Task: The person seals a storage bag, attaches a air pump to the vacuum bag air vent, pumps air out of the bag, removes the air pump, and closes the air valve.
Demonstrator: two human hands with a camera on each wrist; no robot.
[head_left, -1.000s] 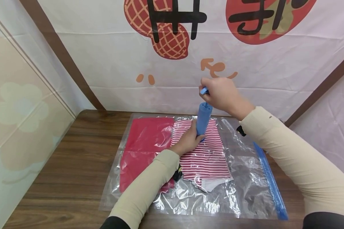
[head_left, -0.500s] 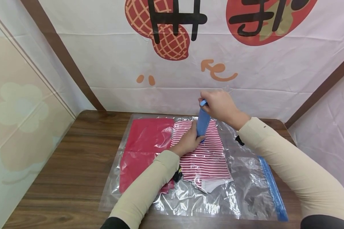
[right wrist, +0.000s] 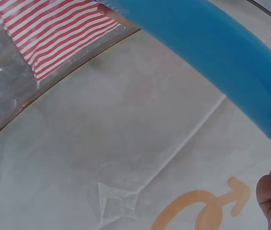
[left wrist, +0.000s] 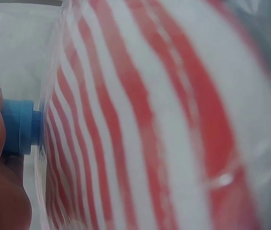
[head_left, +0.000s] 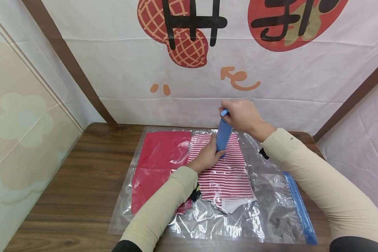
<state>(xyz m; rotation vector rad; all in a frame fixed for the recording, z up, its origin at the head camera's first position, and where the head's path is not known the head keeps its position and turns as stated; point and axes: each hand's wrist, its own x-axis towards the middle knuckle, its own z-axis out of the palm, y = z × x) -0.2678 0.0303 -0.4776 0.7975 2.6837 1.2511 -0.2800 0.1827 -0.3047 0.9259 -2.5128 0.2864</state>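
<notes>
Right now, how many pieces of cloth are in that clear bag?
2 that I can see: the red cloth on the left in the head view, and the striped cloth to its right, under the blue pump. More may be hidden underneath.

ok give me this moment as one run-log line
left hand: grips blue pump | right hand: holds pump handle | nozzle: against clear bag | bag: lies on table, red cloth and striped cloth inside

Wall cloth (head_left: 113,70): 2 lg blk chars (head_left: 195,22), one on red peanut print (head_left: 187,54), tops cut off, unreadable; orange curly arrow (head_left: 240,75) below.
</notes>
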